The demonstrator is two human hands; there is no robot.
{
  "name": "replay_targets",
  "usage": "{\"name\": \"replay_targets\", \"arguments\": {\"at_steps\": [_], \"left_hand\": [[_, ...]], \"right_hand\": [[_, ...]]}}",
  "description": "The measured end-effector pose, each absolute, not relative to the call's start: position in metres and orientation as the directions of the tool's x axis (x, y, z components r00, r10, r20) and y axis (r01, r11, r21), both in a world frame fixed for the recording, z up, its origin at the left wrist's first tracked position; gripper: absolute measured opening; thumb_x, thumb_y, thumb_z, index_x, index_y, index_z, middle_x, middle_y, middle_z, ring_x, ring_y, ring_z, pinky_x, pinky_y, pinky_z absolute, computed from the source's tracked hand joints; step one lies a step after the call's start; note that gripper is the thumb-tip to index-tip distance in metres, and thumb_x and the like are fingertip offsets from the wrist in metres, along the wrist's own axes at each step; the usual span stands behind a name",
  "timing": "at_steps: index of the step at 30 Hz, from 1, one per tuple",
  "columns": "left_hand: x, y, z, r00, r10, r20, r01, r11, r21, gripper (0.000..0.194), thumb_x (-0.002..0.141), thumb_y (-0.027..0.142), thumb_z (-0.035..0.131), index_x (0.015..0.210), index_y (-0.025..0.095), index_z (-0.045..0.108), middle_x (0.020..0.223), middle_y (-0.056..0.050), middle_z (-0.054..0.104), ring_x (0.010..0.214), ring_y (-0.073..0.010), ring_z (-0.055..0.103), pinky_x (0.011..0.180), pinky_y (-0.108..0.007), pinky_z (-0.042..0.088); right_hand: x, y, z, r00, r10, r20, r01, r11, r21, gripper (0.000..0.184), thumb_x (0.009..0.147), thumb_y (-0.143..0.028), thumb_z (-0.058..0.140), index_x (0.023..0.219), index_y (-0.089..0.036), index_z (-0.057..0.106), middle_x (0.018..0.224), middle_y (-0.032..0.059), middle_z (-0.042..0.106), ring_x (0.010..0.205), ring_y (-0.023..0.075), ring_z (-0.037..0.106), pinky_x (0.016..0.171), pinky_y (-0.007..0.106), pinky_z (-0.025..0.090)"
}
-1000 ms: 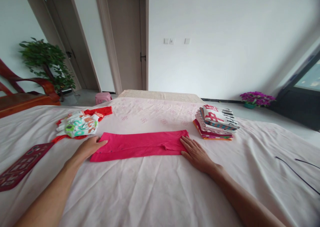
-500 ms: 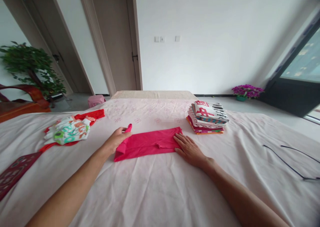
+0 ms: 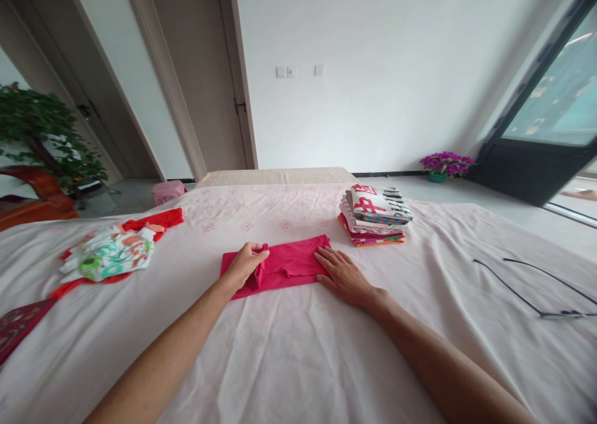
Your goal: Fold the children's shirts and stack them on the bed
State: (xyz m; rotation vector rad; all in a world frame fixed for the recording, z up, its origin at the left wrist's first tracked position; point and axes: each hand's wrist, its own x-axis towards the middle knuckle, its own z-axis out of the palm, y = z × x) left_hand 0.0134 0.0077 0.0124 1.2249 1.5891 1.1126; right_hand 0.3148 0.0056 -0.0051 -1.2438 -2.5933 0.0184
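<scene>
A pinkish-red garment (image 3: 293,262), folded into a long strip, lies on the pale bed sheet (image 3: 289,362); its exact kind I cannot tell. My left hand (image 3: 246,265) pinches the garment's left part and holds an edge up and inward, so the cloth bunches beneath the fingers. My right hand (image 3: 345,276) rests flat on the strip's right end with fingers stretched out. Just beyond that hand stands a neat stack of folded clothes (image 3: 375,217), topped by a white piece with red and black print.
On the left lies a crumpled heap of white and red clothes (image 3: 112,250), near a dark red patterned item (image 3: 23,324). Eyeglasses (image 3: 545,312) sit at the right. Beyond the bed are a pink stool (image 3: 168,192) and a purple flower pot (image 3: 443,166).
My left hand has moved right, carrying the garment's left edge inward over the strip. My right hand stays on the right end. The view has turned slightly to the right.
</scene>
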Motion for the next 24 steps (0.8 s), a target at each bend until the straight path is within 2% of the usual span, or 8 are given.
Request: {"name": "replay_targets", "arguments": {"at_steps": [4,6,9,11,14,16,19,24], "left_hand": [[0.004,0.002,0.017,-0.159,0.986,-0.057,0.276,0.100,0.956,0.035,0.083,0.049,0.056,0.097,0.018,0.059,0.082,-0.004,0.065,0.069,-0.0166,0.063,0.068,-0.032,0.052],[-0.001,0.000,0.016,-0.150,0.985,0.079,0.456,-0.002,0.890,0.028,0.087,0.041,0.050,0.101,0.019,0.062,0.095,-0.008,0.068,0.087,-0.0199,0.066,0.084,-0.036,0.052],[-0.001,-0.005,0.007,0.022,0.950,0.312,0.789,-0.208,0.578,0.036,0.091,0.035,0.044,0.117,0.018,0.063,0.126,-0.013,0.063,0.124,-0.0251,0.054,0.109,-0.041,0.037],[0.004,-0.008,-0.003,0.169,0.927,0.335,0.872,-0.298,0.387,0.049,0.093,0.041,0.043,0.133,0.015,0.055,0.144,-0.016,0.051,0.139,-0.0283,0.039,0.116,-0.045,0.026],[0.012,-0.011,-0.017,0.270,0.919,0.288,0.906,-0.344,0.246,0.063,0.093,0.051,0.043,0.145,0.016,0.043,0.155,-0.017,0.036,0.145,-0.0316,0.029,0.118,-0.050,0.020],[0.013,-0.011,-0.023,0.298,0.916,0.267,0.903,-0.362,0.232,0.066,0.093,0.054,0.041,0.148,0.017,0.040,0.157,-0.017,0.032,0.145,-0.0317,0.027,0.117,-0.051,0.020],[0.003,-0.007,-0.023,0.282,0.924,0.257,0.888,-0.353,0.296,0.064,0.094,0.053,0.039,0.147,0.018,0.041,0.155,-0.016,0.035,0.146,-0.0309,0.025,0.118,-0.050,0.020],[-0.042,-0.006,-0.006,-0.172,0.955,0.240,0.822,0.005,0.569,0.065,0.085,0.037,0.054,0.143,0.009,0.041,0.147,-0.022,0.044,0.141,-0.0299,0.036,0.117,-0.042,0.026]], "right_hand": [[0.315,0.005,-0.005,-0.597,0.767,0.234,0.762,0.634,-0.133,0.058,0.100,-0.049,0.037,0.152,-0.024,0.034,0.155,0.0099,0.036,0.144,0.0252,0.031,0.118,0.049,0.024],[0.314,0.006,-0.005,-0.600,0.767,0.230,0.760,0.635,-0.137,0.058,0.100,-0.049,0.036,0.152,-0.024,0.034,0.155,0.0099,0.036,0.144,0.0250,0.031,0.118,0.049,0.024],[0.314,0.006,-0.005,-0.596,0.771,0.223,0.766,0.630,-0.131,0.058,0.100,-0.049,0.036,0.152,-0.024,0.034,0.155,0.0093,0.036,0.144,0.0249,0.030,0.118,0.049,0.024],[0.314,0.006,-0.006,-0.594,0.774,0.220,0.771,0.626,-0.120,0.058,0.100,-0.049,0.036,0.152,-0.023,0.033,0.156,0.0094,0.035,0.144,0.0249,0.030,0.118,0.050,0.023],[0.313,0.007,-0.007,-0.599,0.768,0.225,0.770,0.630,-0.103,0.058,0.100,-0.049,0.036,0.153,-0.023,0.032,0.155,0.0101,0.035,0.144,0.0249,0.030,0.118,0.050,0.024],[0.313,0.007,-0.008,-0.603,0.765,0.228,0.767,0.634,-0.097,0.059,0.100,-0.049,0.036,0.153,-0.024,0.030,0.155,0.0102,0.035,0.144,0.0251,0.030,0.118,0.050,0.024],[0.313,0.006,-0.006,-0.602,0.771,0.207,0.771,0.629,-0.099,0.059,0.100,-0.050,0.034,0.153,-0.024,0.030,0.156,0.0097,0.034,0.145,0.0251,0.029,0.118,0.050,0.023],[0.316,0.005,-0.004,-0.603,0.775,0.189,0.761,0.630,-0.155,0.058,0.102,-0.050,0.028,0.153,-0.025,0.029,0.157,0.0075,0.032,0.146,0.0232,0.026,0.119,0.049,0.022]]}}
